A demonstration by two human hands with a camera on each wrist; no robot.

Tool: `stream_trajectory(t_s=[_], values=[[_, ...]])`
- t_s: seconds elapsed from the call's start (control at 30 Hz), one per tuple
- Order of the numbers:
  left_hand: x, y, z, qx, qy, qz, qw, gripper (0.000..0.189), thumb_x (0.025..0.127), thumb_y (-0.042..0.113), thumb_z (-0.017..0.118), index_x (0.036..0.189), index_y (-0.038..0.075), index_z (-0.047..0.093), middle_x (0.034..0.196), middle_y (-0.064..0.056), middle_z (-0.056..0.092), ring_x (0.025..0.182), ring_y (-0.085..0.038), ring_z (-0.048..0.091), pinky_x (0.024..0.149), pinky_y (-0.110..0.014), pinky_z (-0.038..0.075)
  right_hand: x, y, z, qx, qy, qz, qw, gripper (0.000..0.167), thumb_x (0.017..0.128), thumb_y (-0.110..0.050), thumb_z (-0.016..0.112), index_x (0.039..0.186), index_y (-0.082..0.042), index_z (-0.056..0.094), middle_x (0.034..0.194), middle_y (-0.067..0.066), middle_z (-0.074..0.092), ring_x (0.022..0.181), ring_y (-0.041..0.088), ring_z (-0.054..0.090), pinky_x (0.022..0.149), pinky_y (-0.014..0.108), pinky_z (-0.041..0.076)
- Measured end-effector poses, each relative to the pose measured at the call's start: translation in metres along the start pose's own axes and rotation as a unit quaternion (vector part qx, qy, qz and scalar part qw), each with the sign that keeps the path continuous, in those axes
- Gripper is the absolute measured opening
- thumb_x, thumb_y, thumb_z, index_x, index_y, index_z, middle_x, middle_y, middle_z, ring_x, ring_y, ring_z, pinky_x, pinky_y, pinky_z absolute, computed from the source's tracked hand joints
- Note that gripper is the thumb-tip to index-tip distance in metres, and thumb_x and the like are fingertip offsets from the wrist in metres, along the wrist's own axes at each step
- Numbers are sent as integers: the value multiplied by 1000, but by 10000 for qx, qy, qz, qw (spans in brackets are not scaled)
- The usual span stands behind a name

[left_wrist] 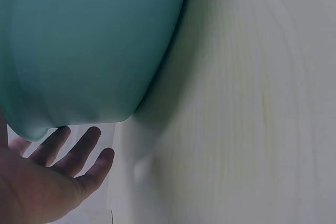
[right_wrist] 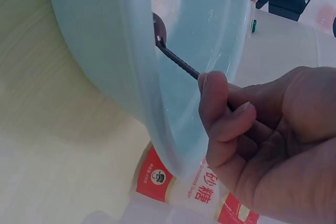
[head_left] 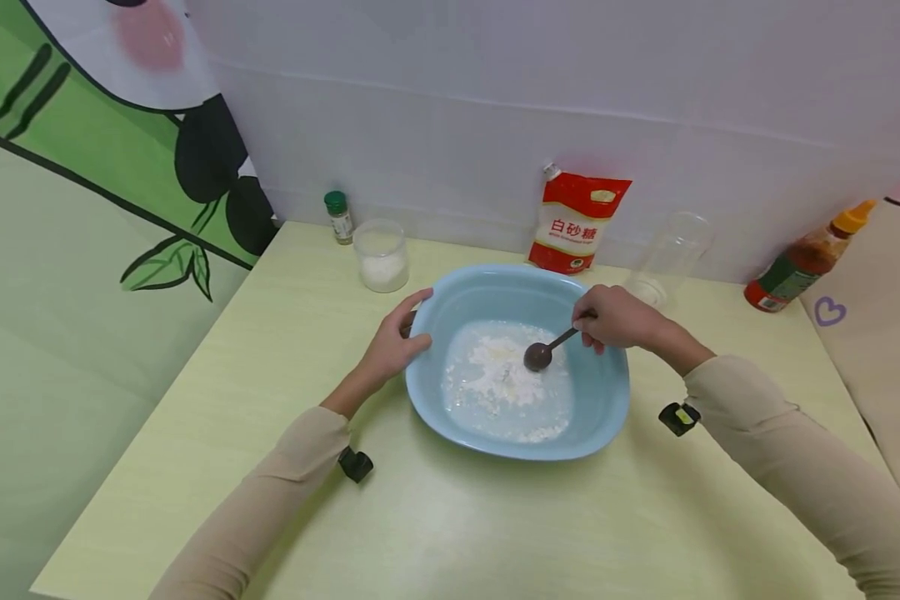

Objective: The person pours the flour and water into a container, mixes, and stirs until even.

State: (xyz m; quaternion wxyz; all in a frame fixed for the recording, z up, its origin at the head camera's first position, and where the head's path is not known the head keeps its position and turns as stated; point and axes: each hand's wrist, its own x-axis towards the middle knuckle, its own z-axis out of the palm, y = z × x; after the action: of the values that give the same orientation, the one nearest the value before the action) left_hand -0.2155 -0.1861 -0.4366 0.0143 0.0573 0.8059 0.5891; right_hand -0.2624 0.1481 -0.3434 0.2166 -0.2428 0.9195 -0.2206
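Note:
A light blue plastic basin [head_left: 517,448] holds white powder [head_left: 506,375] spread in what looks like a shallow liquid. My left hand [head_left: 392,346] grips its left rim, thumb over the edge and the other fingers along the outer wall, as the left wrist view shows with the hand [left_wrist: 50,182] against the basin [left_wrist: 94,45]. Over the basin's right side, my right hand [head_left: 611,318] pinches the thin handle of a dark brown spoon [head_left: 538,357]. The spoon's bowl is down at the powder. In the right wrist view, thumb and fingers of that hand [right_wrist: 262,140] close round the handle.
Behind the basin stands a red and white bag of granulated sugar [head_left: 574,223]. Back left are a green-capped spice jar [head_left: 339,218] and a glass of white grains [head_left: 382,258]. A clear container [head_left: 671,254] and a yellow-capped sauce bottle [head_left: 806,260] stand back right.

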Motion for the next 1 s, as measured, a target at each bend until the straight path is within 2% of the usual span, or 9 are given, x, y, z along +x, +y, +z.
stream_trajectory(t_s=[0.17,0.37,0.63,1.0], values=[[-2,0,-1,20,48,-54,10000,76,80,-2,55,153,13,39,137,-32,56,112,-43,62,81,-43,60,6,-2,6,159,185,-136,9996,16,97,-3,55,100,4,69,73,12,65,63,24,62,72,33,56],[-2,2,0,-34,30,-93,9999,76,80,-1,55,153,13,38,138,-32,55,115,-43,61,84,-44,60,13,-9,13,274,210,-240,9991,17,97,-3,54,99,3,70,73,12,65,65,29,65,74,34,56],[-1,3,1,-28,60,-141,9999,76,81,-1,55,153,15,38,141,-30,54,118,-42,60,87,-47,58,10,-22,22,153,266,-592,9978,16,97,-3,56,96,-1,71,70,8,63,58,17,55,62,29,49],[-1,2,1,-52,71,-96,9999,76,80,-2,56,153,15,40,138,-30,56,115,-42,60,85,-47,58,-4,-26,29,-150,242,-1177,9926,19,92,2,56,84,-8,71,65,0,58,62,15,51,59,27,44]])
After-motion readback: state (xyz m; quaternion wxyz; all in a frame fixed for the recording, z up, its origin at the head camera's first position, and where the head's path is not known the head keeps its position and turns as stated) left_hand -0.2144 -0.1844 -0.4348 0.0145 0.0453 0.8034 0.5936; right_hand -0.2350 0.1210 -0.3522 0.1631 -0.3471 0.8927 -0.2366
